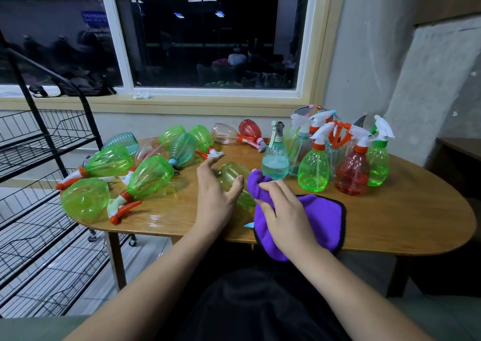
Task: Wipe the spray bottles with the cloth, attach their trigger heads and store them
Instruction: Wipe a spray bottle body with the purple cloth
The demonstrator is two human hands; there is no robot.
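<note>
"Where's the bottle I'm on?"

"The yellow-green spray bottle [231,174] lies on its side on the desk [390,223], near the front edge and about midway along it. Your left grip [214,194] is spread wide over it, fingers straight, thumb resting on the plastic."

"And my right?"

"Your right grip [286,210] is clenched round a bunched part of the purple cloth [322,215], and that bunch touches the bottle. The rest of the cloth hangs over the front edge."

"The others?"

"The upright bottles [312,174] with trigger heads stand toward the back right. The lying bottles [151,176] are scattered at the left end. A black wire rack [39,158] stands beyond that end."
</note>
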